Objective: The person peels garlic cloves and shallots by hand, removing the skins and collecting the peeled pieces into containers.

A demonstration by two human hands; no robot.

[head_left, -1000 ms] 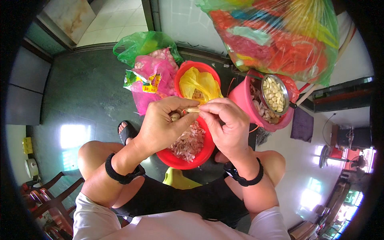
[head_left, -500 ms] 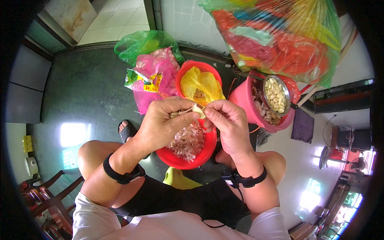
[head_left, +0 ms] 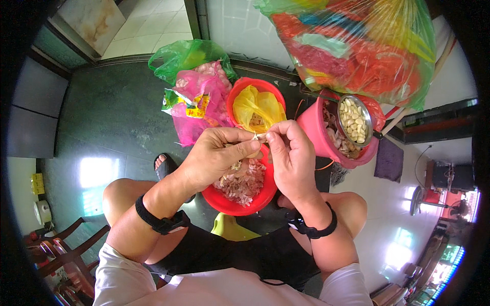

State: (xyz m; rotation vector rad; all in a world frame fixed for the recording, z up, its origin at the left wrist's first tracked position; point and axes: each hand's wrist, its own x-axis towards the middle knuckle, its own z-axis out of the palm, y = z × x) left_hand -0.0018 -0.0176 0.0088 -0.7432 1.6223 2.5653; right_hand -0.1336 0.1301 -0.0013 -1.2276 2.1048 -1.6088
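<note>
My left hand (head_left: 222, 155) and my right hand (head_left: 291, 158) meet over a red basin (head_left: 214, 201) of papery garlic skins (head_left: 240, 183), pinching a small pale garlic clove (head_left: 258, 137) with bits of skin on it. My left fingers are curled around it, partly hiding what is in the palm; my right thumb and index finger grip its right end. Just beyond sits a red bucket lined with a yellow bag (head_left: 258, 102). To the right, a steel bowl of peeled cloves (head_left: 352, 120) rests in a pink bucket (head_left: 316, 130) that holds more garlic.
At the back left lie a pink mesh bag of garlic (head_left: 196, 120) and a green plastic bag (head_left: 184, 56). A big bag of coloured plastic (head_left: 347, 46) stands at back right. A purple mat (head_left: 388, 160) is at right, a wooden chair (head_left: 56, 255) at lower left.
Both hands keep working at the clove, with the fingertips shifted slightly. My right hand has risen a little and its thumb is turned more upright.
</note>
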